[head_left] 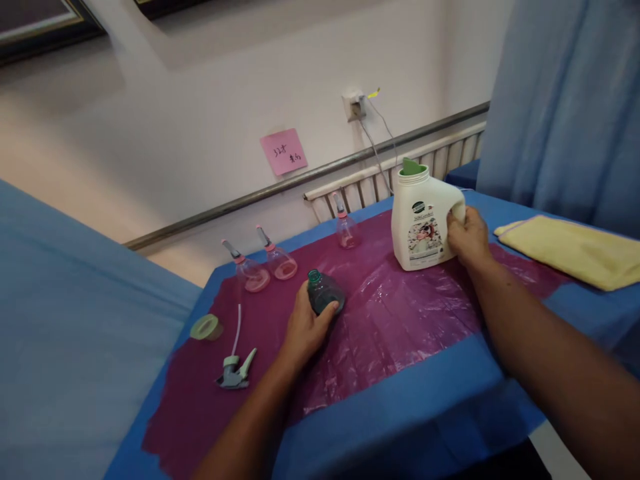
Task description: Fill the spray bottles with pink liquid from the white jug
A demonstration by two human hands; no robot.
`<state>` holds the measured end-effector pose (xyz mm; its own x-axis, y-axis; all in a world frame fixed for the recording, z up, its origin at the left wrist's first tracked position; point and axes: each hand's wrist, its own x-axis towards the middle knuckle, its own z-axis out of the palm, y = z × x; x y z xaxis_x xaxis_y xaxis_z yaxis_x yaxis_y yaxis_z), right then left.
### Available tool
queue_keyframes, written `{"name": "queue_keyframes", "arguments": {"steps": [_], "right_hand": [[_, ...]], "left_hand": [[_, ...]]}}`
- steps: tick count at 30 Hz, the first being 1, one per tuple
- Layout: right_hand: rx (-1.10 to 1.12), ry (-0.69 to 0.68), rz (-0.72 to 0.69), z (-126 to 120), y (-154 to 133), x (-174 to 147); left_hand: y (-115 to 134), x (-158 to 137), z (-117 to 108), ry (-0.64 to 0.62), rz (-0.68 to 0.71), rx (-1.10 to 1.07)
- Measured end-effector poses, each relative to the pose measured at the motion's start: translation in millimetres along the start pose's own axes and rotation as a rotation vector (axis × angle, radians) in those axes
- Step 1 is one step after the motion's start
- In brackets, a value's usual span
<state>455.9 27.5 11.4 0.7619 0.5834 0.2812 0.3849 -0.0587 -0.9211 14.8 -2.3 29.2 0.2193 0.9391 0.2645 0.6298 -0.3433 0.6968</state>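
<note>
My left hand [306, 327] is wrapped round a dark, see-through spray bottle [325, 292] with a green, uncapped neck, tilted a little over the purple plastic sheet. By its handle, my right hand [469, 237] grips a white jug [419, 220] with a printed label; a green spout insert shows in its open mouth. Left of my left hand, a spray trigger head [233, 373] lies on the sheet with its tube pointing away. A pale green cap [207, 327] rests beyond it, near the sheet's left side.
Clear bottles with pink-and-grey tops stand at the back: two at the left [253, 275] [281, 261] and one in the middle [347, 233]. A folded yellow cloth [575, 250] lies at the right. Blue curtains [560, 100] hang on both sides; a radiator [443, 157] lines the wall.
</note>
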Motion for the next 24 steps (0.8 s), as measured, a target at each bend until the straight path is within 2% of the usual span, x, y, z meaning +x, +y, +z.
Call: {"name": "queue_keyframes", "arguments": {"steps": [7, 13, 18, 24], "right_hand": [[0.026, 0.071, -0.072, -10, -15, -7], [-0.020, -0.019, -0.239, -12, -49, -9], [-0.073, -0.077, -0.315, -3, -76, -9], [-0.121, -0.188, -0.410, 16, -88, -18]], "left_hand": [[5, -6, 1, -0.011, 0.008, -0.024], [8, -8, 2, 0.002, 0.044, -0.041], [6, -8, 4, 0.010, 0.029, -0.033], [7, -10, 6, 0.027, 0.031, -0.044]]}}
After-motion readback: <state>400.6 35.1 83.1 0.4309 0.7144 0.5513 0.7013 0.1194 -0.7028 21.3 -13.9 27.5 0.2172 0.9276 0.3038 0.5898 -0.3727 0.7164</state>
